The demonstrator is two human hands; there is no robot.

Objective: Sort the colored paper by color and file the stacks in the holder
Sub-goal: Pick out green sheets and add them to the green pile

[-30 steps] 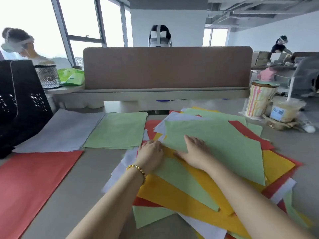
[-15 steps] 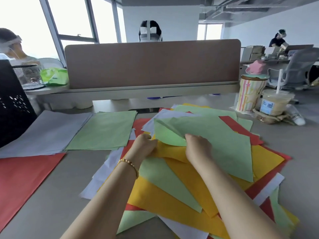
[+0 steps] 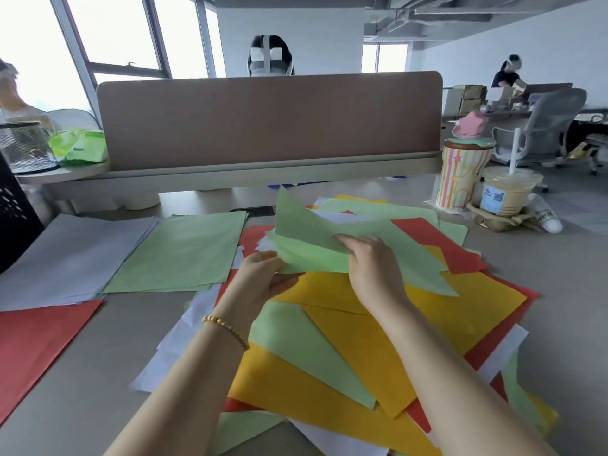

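L hand (image 3: 263,274): mine, gold bead bracelet (image 3: 225,327) on wrist; thumb on top, fingers under, pinching near-L edge of green sheet (image 3: 312,245).
R hand (image 3: 371,268): mine, fingers curled over same green sheet, gripping it just R of my L hand.
Green sheet: held by both hands, lifted off mixed pile (image 3: 378,340); far corner sticks up toward 12 o'clock, R part trails down onto pile at 3 o'clock.
Mixed pile: unsorted, centre of desk (image 3: 98,357) under my forearms; yellow, green, red, white sheets overlapping at all angles.
Green stack (image 3: 184,251): sorted, flat on desk, 10 o'clock from my hands, just beside pile.
White stack (image 3: 72,258): flat, 9 o'clock of green stack, edges touching/overlapping it.
Red stack (image 3: 36,350): flat, 8 o'clock from hands, near L desk edge, its far edge meets the white stack.
Black holder (image 3: 16,209): far L, 9–10 o'clock, only partly in frame; contents can't tell.
Divider panel (image 3: 269,120): brown, 12 o'clock, across back of desk.
Striped cup (image 3: 460,179): 2 o'clock, upright.
Iced drink w/ straw (image 3: 506,192): just R of striped cup.
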